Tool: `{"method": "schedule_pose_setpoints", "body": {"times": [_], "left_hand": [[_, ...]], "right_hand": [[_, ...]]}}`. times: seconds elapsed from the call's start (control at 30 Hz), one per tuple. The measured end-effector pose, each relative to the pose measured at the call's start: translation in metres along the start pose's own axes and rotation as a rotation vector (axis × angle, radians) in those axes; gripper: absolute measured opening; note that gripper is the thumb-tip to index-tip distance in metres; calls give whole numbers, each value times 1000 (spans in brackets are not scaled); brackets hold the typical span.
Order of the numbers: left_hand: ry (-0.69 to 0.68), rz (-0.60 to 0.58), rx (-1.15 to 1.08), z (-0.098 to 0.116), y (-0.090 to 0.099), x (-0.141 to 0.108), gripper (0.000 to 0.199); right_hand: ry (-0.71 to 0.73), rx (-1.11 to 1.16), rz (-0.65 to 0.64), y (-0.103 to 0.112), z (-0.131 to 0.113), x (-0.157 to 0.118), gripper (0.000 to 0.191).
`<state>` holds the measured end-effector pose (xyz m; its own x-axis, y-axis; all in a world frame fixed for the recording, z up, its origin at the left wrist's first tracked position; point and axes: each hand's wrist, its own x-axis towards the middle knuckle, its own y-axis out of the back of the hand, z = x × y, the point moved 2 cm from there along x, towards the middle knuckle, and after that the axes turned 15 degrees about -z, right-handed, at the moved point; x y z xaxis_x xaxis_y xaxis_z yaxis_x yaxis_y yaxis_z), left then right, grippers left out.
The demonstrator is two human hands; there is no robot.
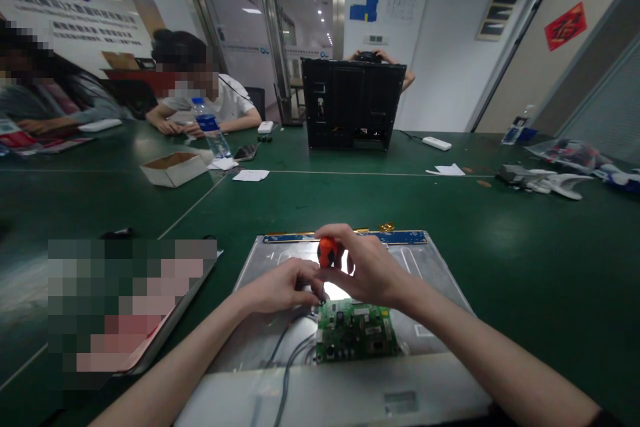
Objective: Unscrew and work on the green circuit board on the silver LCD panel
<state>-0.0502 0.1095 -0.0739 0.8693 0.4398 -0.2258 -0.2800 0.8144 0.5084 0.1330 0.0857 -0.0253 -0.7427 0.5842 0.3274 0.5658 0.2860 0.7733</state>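
My right hand (367, 267) grips the orange and black handle of a screwdriver (327, 252), which stands roughly upright. Its thin shaft points down at the upper left corner of a green circuit board (357, 332). Close against that shaft, my left hand (287, 287) has its fingers curled together near the corner; what they pinch, if anything, is too small to see. The board lies on the metal back of a flat display panel (435, 280), with a blue strip board (405, 237) along its far edge. Grey cables (286, 373) run from the board's left side toward me.
A black monitor-like unit (353, 103) stands across the green table (310, 203), a person behind it. Two people sit at the far left. A cardboard box (175, 170), a water bottle (213, 130) and papers lie ahead; plastic bags (575, 155) lie at right.
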Motion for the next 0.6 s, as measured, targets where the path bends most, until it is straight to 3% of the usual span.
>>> {"method": "schedule_pose_setpoints", "body": {"times": [0.6], "left_hand": [[20, 30, -12, -12, -5, 3, 12]], "right_hand": [[71, -48, -23, -2, -3, -2, 41]]}}
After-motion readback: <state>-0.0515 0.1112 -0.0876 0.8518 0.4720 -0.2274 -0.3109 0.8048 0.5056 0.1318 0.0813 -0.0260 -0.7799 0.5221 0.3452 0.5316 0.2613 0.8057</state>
